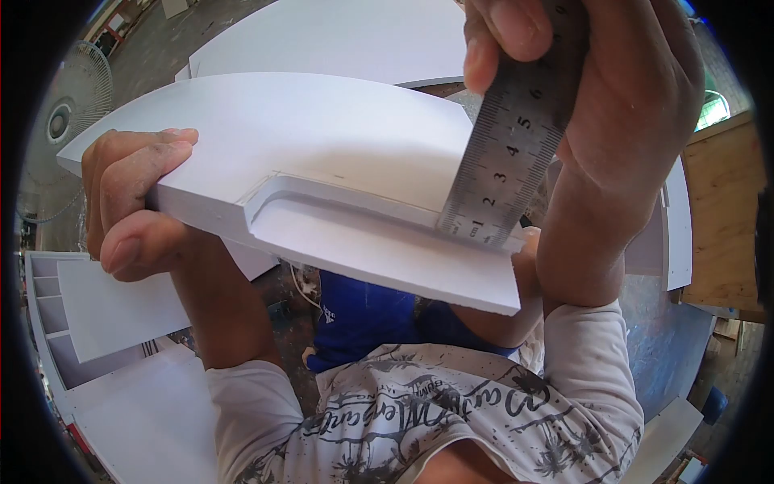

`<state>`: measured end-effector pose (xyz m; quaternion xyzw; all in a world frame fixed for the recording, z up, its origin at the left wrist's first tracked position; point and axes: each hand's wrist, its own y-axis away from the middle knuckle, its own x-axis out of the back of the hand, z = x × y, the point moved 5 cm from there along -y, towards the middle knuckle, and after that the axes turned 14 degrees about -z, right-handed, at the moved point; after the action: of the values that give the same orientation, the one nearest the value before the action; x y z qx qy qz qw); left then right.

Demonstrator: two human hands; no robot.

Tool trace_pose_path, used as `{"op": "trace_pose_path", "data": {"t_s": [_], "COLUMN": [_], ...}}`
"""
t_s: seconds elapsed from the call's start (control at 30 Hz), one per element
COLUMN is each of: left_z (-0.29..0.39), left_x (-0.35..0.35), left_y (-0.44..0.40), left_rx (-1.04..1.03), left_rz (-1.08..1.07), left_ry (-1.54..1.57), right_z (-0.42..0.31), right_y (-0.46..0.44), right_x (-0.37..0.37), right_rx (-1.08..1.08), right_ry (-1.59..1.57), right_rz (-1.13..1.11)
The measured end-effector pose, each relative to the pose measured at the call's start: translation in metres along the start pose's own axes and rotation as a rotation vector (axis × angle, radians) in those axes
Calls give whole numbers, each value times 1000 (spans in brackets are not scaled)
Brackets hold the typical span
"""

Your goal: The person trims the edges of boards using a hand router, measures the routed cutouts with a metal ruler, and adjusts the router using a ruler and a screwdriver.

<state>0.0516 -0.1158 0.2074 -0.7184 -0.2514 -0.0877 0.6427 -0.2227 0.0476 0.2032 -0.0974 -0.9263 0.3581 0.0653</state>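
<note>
A white board [322, 121] with a stepped cut-out along its near edge is held up in front of me. My left hand [141, 198] grips its left end, fingers on top and thumb at the near edge. Thin pencil-like lines run beside the cut-out. My right hand [621, 89] holds a metal ruler [516, 145] tilted, its low-numbered end down at the right part of the cut-out ledge [387, 250]. The ruler's upper end is partly covered by my fingers.
A fan [60, 121] stands at the left. Another large white panel [339, 36] lies behind the board. At lower left are white panels [121, 306] and a compartmented white piece [48, 298]. A wooden panel [726, 218] stands at the right.
</note>
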Motion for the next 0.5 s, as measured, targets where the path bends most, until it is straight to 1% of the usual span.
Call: {"op": "trace_pose_path", "data": {"t_s": [0.3,0.5], "left_z": [-2,1], "left_x": [-1,-1], "left_y": [0,-2], "left_rx": [-12,16], "left_rz": [27,4], "left_ry": [7,-8], "right_z": [1,2], "right_y": [-3,-6], "right_x": [2,4], "right_rx": [5,8], "right_ry": [-5,-11], "right_rz": [-4,-4]}}
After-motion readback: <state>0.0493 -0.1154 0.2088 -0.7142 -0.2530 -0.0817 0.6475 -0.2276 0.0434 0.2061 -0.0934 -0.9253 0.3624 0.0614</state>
